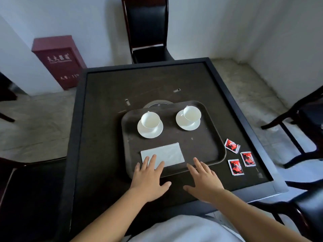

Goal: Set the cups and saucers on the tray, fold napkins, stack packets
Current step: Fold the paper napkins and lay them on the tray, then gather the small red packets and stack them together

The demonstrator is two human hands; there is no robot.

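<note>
Neither hand grips anything. Left hand (148, 179) lies flat with fingers spread, its fingertips (153, 158) resting on the near edge of the napkin (164, 154); right hand (203, 179) is likewise open and empty, fingers splayed over the near rim of the tray (218, 142), just right of the napkin and not touching it.

Napkin: a white rectangle at 6 o'clock on the tray, lying flat; it appears already folded, though the number of layers cannot be told. Only one napkin is visible.

Cups and saucers: at 11 o'clock on the tray, one cup (150, 119) stands upright on its saucer (150, 129); at 1 o'clock, a second cup (191, 113) stands on a second saucer (187, 122). Both sets sit well apart from each other and from the napkin. This step reads as complete.

Packets: three red packets (236, 167) lie on the table (104, 95) at 3 to 4 o'clock, off the tray, beside its right rim, spread singly and not overlapping.

Progress, as judged: cups and saucers set, napkin folding at or near its end, packet stacking not yet begun. The remaining work lies on the right-hand side, nearest the right hand.
</note>
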